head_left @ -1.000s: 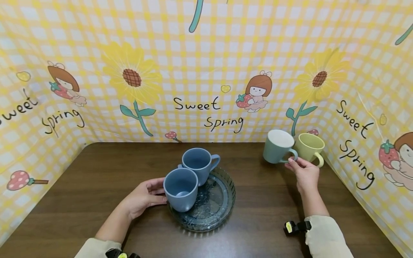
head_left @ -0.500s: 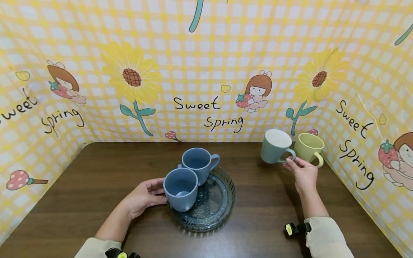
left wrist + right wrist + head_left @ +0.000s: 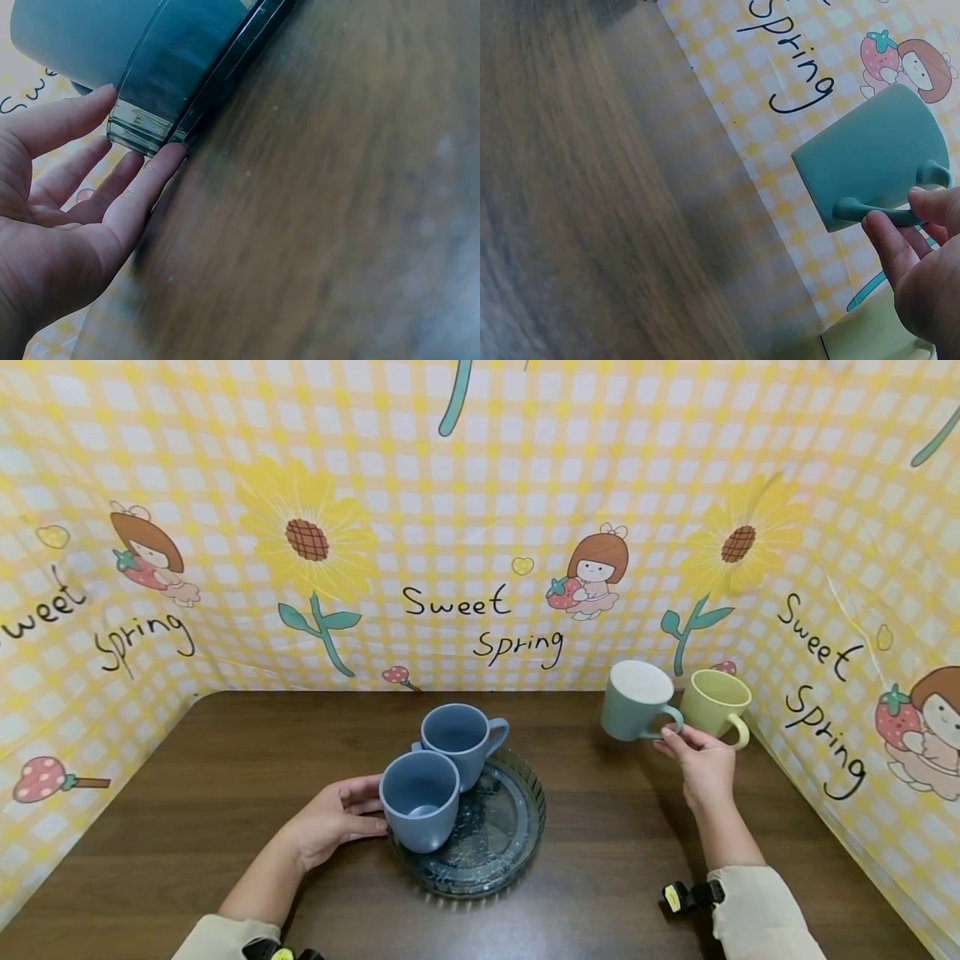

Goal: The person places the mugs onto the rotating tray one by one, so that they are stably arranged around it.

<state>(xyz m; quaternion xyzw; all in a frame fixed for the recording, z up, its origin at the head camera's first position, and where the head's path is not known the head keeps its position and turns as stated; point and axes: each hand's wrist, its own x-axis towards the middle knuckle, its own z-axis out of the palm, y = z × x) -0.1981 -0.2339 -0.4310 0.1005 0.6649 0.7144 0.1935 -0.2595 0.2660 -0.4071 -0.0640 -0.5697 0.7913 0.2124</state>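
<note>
In the head view, my left hand (image 3: 333,822) holds the left edge of a dark, round glass tray (image 3: 502,852). The left wrist view shows the thumb (image 3: 71,120) at the tray's rim and fingertips by its base. Two blue mugs, a front mug (image 3: 420,802) and a rear mug (image 3: 454,739), stand upright on the tray's left half. At the back right, my right hand (image 3: 705,768) pinches the handle of a green mug (image 3: 633,706) with a white inside. That mug hangs slightly above the table, a little tilted in the right wrist view.
A yellow-green mug (image 3: 716,702) stands in the back right corner, just right of the green mug and close to my right hand. Yellow checked cloth (image 3: 420,510) walls in the back and both sides of the brown wooden table (image 3: 600,852).
The green mug has shifted a little to the left in my right hand, away from the yellow-green mug. My left hand, the tray and the blue mugs have stayed in place.
</note>
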